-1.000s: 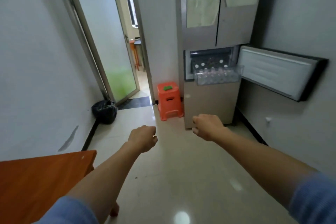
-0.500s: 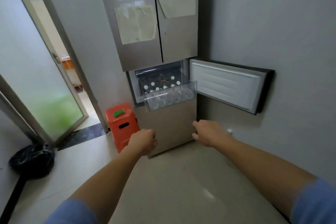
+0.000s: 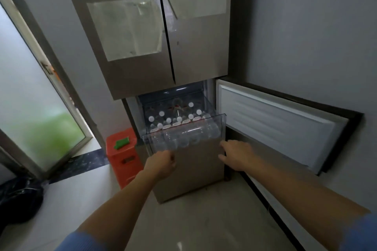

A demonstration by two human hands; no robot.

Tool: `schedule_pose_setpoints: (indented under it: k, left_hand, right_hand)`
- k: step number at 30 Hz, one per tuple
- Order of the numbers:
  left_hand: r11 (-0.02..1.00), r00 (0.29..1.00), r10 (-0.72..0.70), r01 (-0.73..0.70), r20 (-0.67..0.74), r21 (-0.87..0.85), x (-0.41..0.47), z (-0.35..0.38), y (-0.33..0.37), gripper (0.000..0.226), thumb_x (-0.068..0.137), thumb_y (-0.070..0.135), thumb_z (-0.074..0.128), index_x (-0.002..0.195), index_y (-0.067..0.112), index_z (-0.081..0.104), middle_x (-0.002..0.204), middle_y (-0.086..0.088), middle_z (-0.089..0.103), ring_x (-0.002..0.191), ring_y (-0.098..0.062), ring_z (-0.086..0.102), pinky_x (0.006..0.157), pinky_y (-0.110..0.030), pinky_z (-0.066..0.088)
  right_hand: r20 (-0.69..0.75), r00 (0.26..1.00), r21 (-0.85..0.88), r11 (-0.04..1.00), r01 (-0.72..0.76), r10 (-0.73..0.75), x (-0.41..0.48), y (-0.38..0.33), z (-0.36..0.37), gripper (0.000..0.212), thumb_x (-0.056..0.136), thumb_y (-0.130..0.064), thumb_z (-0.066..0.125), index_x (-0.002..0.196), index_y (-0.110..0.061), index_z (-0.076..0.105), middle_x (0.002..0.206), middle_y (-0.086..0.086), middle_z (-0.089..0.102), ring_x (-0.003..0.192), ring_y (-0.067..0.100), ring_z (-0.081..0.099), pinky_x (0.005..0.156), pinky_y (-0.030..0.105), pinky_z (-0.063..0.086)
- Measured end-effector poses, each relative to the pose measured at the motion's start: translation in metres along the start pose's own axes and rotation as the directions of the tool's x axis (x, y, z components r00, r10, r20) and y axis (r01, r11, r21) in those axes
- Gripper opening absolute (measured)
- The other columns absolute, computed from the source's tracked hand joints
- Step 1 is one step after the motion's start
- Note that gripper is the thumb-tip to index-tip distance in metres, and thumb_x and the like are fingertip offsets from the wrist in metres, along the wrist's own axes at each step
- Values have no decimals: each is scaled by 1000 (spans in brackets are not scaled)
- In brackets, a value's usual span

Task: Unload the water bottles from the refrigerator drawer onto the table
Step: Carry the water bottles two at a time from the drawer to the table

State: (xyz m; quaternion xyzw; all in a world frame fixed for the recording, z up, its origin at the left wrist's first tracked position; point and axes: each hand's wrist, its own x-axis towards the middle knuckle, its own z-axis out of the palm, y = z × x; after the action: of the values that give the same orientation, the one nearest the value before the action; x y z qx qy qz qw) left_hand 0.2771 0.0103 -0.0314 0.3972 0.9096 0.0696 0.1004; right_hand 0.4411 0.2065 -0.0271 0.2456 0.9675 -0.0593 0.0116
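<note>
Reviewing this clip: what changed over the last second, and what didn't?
The person walked up to the fridge; the table left the view. Both hands rose toward the drawer: the left hand, curled, is just below its front, the right hand has opened its fingers. Nothing is held. The drawer stays out, full of bottles, the door open.

You have a single view: a wide-angle camera on your head, facing forward and tilted down. It stands close to the refrigerator [image 3: 138,71], with the pulled-out drawer [image 3: 184,128] near mid-frame. Your left hand [image 3: 163,164] and right hand [image 3: 236,155] sit just below it. The floor [image 3: 193,220] fills the bottom.
</note>
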Motion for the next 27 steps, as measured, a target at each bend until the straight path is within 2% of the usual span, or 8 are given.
schedule_pose_setpoints:
  k: [5,8,12,15,19,21,24,27]
  left_hand:
    - [989,995,-104,102,-8,-105,68,-7,-6,17,90,32,53,97,20,62,99,-3,67,91,-20,64,82,-35,53]
    - [960,981,-190,181,-24,-215,103,-13,-27,16,90,32,55,96,20,64,97,-4,69,88,-20,65,83,-39,55]
    - [865,950,-310,272,-24,-420,155,-16,-60,14,91,25,58,94,13,65,91,-9,70,83,-23,68,81,-41,57]
    - [784,930,-367,316,11,-534,196,-14,-89,14,94,22,56,91,10,63,84,-12,67,73,-23,66,73,-37,57]
    - [769,910,-414,337,-21,-543,247,-13,-137,14,93,21,57,79,20,58,82,-7,66,76,-23,66,77,-44,58]
    - [784,903,-428,364,-13,-503,267,-13,-157,11,93,24,56,83,19,60,84,-6,68,78,-23,66,78,-43,57]
    - [805,905,-425,371,-13,-462,295,-14,-181,18,93,29,55,95,14,64,90,-11,70,82,-28,67,77,-42,57]
    - [812,912,-409,371,14,-451,313,-10,-197,22,93,33,54,101,15,64,90,-10,70,82,-28,68,76,-41,57]
  right_hand:
    - [-1,998,113,992,58,-58,98,25,-11,37,96,-40,52,127,-20,55,120,5,63,105,23,61,83,34,47]
    - [-13,994,182,977,108,-107,150,20,-13,33,95,-37,54,123,-21,57,116,5,65,101,21,61,78,31,47]
    - [27,992,190,975,114,-121,220,2,-1,37,93,-41,54,123,-19,58,111,5,66,99,23,62,74,32,46]
    - [88,993,337,940,50,-84,270,-17,17,33,93,-41,57,117,-20,61,99,4,67,86,18,63,73,32,49]
    - [188,982,519,848,-106,8,340,-43,46,31,90,-46,61,109,-21,66,97,2,69,84,17,65,80,38,55]
    - [269,963,585,792,-173,12,375,-59,59,27,91,-41,62,98,-16,69,85,3,69,77,19,66,77,38,55]
    - [362,931,723,614,-317,54,424,-91,73,29,93,-31,61,84,-4,67,71,8,64,64,22,61,63,35,49]
    - [467,876,781,409,-472,119,466,-125,91,26,94,-34,59,86,-10,62,74,10,64,60,23,60,55,30,47]
